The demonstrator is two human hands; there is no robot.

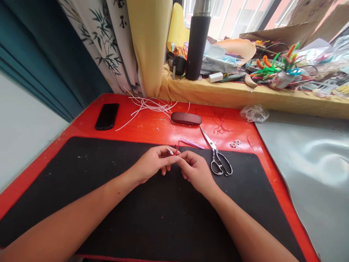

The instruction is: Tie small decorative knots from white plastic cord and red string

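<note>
My left hand (156, 162) and my right hand (194, 168) meet above the far part of the black mat (160, 218). Both are closed, their fingertips pinching a thin red cord (177, 148) between them. A small white piece (170, 151) pokes up at my left fingertips; its kind is too small to tell. Just beyond the hands lies a curved pinkish-purple strip (192, 143). To the right of my right hand, scissors (216, 154) with dark handles rest partly on the mat, blades pointing away.
On the red table (152, 127) are a phone (107, 116), loose white strands (152, 104), a brown case (186, 118), red thread scraps (222, 125) and small beads (235, 143). A black thermos (198, 45) stands on the cluttered sill. A grey sheet (308, 156) covers the right side.
</note>
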